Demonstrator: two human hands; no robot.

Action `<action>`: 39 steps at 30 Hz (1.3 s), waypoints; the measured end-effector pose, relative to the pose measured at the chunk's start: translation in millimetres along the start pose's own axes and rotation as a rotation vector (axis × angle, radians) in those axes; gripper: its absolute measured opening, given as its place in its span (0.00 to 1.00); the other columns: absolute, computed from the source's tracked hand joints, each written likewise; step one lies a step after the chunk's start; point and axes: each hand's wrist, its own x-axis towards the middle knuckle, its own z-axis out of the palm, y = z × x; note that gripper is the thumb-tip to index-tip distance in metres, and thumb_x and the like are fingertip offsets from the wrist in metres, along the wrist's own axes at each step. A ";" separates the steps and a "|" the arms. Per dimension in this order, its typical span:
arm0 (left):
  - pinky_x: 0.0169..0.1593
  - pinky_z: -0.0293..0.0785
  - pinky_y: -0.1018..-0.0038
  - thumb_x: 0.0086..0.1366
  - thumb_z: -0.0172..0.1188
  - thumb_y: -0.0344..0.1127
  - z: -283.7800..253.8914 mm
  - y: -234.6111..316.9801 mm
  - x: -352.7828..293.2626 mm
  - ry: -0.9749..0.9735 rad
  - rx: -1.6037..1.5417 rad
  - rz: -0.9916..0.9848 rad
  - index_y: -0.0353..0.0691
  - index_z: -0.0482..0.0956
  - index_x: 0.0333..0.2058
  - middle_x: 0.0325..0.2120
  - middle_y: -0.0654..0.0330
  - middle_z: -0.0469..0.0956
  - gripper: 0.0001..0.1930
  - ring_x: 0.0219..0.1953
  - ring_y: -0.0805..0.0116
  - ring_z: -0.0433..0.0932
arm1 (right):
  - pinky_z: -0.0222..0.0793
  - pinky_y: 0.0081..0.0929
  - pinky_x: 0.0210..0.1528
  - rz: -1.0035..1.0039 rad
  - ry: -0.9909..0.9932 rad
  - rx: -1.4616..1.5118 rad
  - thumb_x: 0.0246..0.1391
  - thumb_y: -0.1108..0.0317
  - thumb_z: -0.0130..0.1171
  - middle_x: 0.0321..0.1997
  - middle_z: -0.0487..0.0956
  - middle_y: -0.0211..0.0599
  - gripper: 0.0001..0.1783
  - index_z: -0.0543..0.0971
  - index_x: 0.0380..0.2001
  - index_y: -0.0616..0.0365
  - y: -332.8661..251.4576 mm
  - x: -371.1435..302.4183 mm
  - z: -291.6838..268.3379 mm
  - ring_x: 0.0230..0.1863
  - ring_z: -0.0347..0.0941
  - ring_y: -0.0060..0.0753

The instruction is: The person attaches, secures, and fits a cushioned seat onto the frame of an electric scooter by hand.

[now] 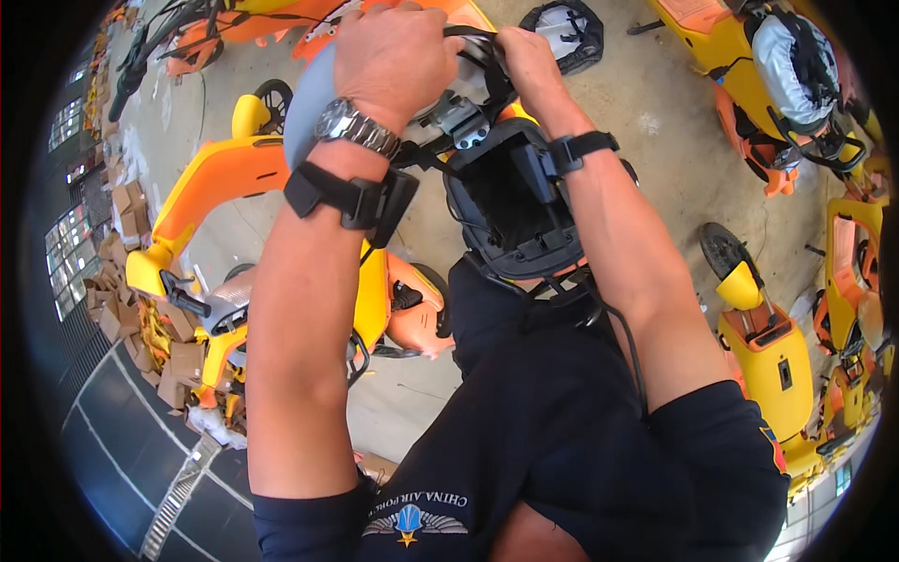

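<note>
At the top of the view, my left hand (389,61) is closed, fingers curled over a grey, rounded scooter seat (307,108) that is tipped up. My right hand (532,67) pinches a black strap-like edge (489,64) on the same seat. Part of the seat and some fingertips are hidden behind the hands. A metal hinge bracket (465,124) shows below the seat, between my wrists. Under it, an uncovered black storage bucket (510,192) sits in the scooter body close to me. A metal watch (356,128) and a black strap are on my left wrist.
A black-rimmed silvery cover (567,37) lies on the concrete floor ahead. Several yellow and orange scooters surround me, one at the left (220,183) and one at the right (768,375). A scooter at the upper right carries a silvery seat (796,75). Cardboard boxes (131,211) pile up at the left.
</note>
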 end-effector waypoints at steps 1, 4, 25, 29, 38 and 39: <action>0.37 0.74 0.63 0.55 0.64 0.50 0.8 0.8 -2.9 -0.004 -0.004 -0.012 0.48 0.85 0.34 0.27 0.59 0.82 0.15 0.31 0.58 0.81 | 0.65 0.32 0.32 0.006 -0.009 -0.008 0.50 0.71 0.50 0.22 0.71 0.26 0.06 0.76 0.24 0.58 5.2 -5.3 -5.5 0.29 0.71 0.27; 0.37 0.73 0.63 0.56 0.63 0.48 -1.0 6.1 0.1 -0.103 -0.036 0.001 0.45 0.83 0.28 0.24 0.59 0.81 0.13 0.30 0.58 0.81 | 0.67 0.26 0.43 -0.137 -0.133 -0.078 0.44 0.76 0.52 0.34 0.74 0.32 0.14 0.76 0.38 0.59 -5.9 -23.3 -19.7 0.41 0.71 0.26; 0.48 0.72 0.63 0.50 0.68 0.36 -12.1 -29.8 -47.6 0.177 -0.250 -0.042 0.41 0.77 0.45 0.43 0.57 0.78 0.22 0.46 0.53 0.76 | 0.68 0.41 0.43 -0.827 0.184 -0.402 0.48 0.78 0.55 0.34 0.77 0.45 0.09 0.77 0.34 0.59 -34.1 -44.7 31.6 0.39 0.72 0.52; 0.44 0.73 0.64 0.48 0.71 0.42 -9.9 -24.2 -40.9 0.183 -0.201 -0.034 0.42 0.78 0.42 0.40 0.59 0.78 0.22 0.41 0.55 0.76 | 0.67 0.39 0.43 -0.716 0.309 -0.310 0.52 0.76 0.55 0.34 0.76 0.45 0.05 0.77 0.33 0.59 -33.4 -31.7 46.7 0.39 0.71 0.51; 0.42 0.71 0.62 0.51 0.68 0.54 -4.6 -30.8 -38.5 0.190 -0.212 -0.064 0.40 0.79 0.35 0.35 0.58 0.78 0.23 0.39 0.55 0.75 | 0.62 0.27 0.24 -0.191 -0.090 -0.249 0.59 0.44 0.55 0.15 0.69 0.28 0.31 0.77 0.23 0.67 -71.0 -0.2 46.3 0.21 0.61 0.20; 0.42 0.70 0.62 0.50 0.67 0.56 -0.9 -30.2 -38.4 0.208 -0.243 -0.064 0.41 0.80 0.32 0.35 0.58 0.78 0.23 0.39 0.55 0.75 | 0.62 0.27 0.24 -0.182 -0.090 -0.257 0.59 0.44 0.55 0.15 0.69 0.28 0.31 0.77 0.23 0.67 -71.4 0.8 44.6 0.21 0.61 0.20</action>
